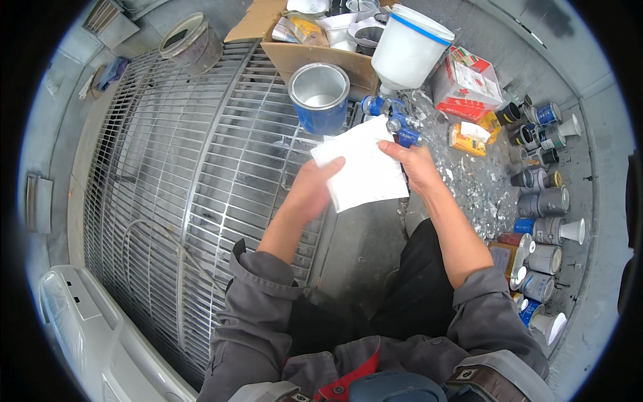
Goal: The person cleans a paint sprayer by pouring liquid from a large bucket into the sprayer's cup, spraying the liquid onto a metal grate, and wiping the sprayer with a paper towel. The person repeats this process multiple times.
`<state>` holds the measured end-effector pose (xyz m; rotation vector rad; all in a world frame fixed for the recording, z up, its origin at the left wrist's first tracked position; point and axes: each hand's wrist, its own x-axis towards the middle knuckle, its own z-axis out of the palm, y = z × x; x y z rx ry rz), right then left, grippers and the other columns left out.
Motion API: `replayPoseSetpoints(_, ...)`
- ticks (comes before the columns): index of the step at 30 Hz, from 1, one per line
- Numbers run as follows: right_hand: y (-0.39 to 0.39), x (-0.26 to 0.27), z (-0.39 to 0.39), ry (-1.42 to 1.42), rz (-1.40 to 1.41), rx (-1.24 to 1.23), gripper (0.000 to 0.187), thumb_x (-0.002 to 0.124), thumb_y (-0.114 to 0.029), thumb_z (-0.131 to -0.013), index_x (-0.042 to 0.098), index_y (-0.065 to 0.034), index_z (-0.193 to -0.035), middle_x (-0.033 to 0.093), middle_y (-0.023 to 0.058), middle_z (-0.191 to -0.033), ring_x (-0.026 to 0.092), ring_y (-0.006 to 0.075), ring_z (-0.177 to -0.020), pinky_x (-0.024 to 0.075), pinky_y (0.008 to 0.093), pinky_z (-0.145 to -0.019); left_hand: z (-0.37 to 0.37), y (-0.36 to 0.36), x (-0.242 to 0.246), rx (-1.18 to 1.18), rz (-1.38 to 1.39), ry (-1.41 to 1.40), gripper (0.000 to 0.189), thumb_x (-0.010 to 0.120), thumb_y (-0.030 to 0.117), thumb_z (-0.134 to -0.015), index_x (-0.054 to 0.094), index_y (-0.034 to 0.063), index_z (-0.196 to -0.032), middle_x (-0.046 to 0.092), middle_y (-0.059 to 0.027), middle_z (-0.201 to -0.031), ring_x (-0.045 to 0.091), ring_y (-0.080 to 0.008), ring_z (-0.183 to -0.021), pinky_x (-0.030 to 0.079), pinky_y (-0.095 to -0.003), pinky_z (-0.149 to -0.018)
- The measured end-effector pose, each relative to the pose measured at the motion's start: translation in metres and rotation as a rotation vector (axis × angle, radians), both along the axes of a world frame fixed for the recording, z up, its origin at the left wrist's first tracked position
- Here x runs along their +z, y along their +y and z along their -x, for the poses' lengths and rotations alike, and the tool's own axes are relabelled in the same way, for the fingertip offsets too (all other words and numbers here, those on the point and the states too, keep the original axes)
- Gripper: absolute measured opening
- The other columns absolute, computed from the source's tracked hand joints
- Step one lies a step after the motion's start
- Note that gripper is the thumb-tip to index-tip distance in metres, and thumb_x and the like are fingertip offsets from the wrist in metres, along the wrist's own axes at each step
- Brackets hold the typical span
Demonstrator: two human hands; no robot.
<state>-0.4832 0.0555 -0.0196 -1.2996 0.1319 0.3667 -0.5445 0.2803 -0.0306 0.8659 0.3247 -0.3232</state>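
My left hand (314, 186) holds the left side of a folded white sheet of paper or wipe (364, 171), thumb on top; the hand is slightly blurred. The sheet's right edge is under the thumb of my right hand (419, 168). Directly behind that hand is a blue and silver spray gun (402, 123) with a large white paint cup (409, 47) on top. Its handle passes behind the sheet at my right fingers, and a hose (403, 216) hangs below. How far those fingers wrap the handle is hidden.
An opened blue metal can (321, 113) stands on the floor grating (166, 151). Behind it sits a cardboard box (316, 58) of cups and waste. Several paint cans (545, 201) line the right wall. A white car bumper (95, 321) lies lower left.
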Motion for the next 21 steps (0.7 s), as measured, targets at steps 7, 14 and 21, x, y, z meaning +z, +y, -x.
replayPoseSetpoints(7, -0.008, -0.010, -0.010, -0.140, 0.359, -0.139, 0.032, 0.088, -0.027, -0.086, 0.072, -0.0036, -0.099, 0.066, 0.0009, -0.075, 0.056, 0.0104, -0.059, 0.0445, 0.0265, -0.056, -0.002, 0.010, 0.001, 0.195, 0.019, -0.003, 0.032, 0.064, 0.006, -0.102, 0.061, -0.0039, -0.133, 0.072, -0.0147, -0.124, 0.073, -0.0268, -0.110, 0.060, -0.0412, -0.095)
replayPoseSetpoints(14, 0.010, -0.001, -0.001, -0.158, 0.313, -0.059, 0.031, 0.087, -0.032, -0.087, 0.072, -0.0058, -0.090, 0.063, -0.0012, -0.069, 0.053, 0.0081, -0.057, 0.0426, 0.0261, -0.053, -0.002, -0.006, 0.002, 0.117, -0.059, 0.007, 0.036, 0.064, 0.010, -0.103, 0.061, -0.0047, -0.135, 0.072, -0.0140, -0.124, 0.072, -0.0252, -0.110, 0.059, -0.0397, -0.095)
replayPoseSetpoints(21, 0.020, 0.001, 0.009, -0.106, 0.224, 0.091, 0.032, 0.090, -0.030, -0.085, 0.072, -0.0052, -0.093, 0.066, -0.0006, -0.076, 0.058, 0.0085, -0.062, 0.0448, 0.0260, -0.056, -0.003, -0.019, -0.006, -0.019, -0.041, -0.053, 0.038, 0.066, 0.011, -0.103, 0.060, -0.0045, -0.136, 0.072, -0.0113, -0.123, 0.070, -0.0203, -0.109, 0.056, -0.0364, -0.094)
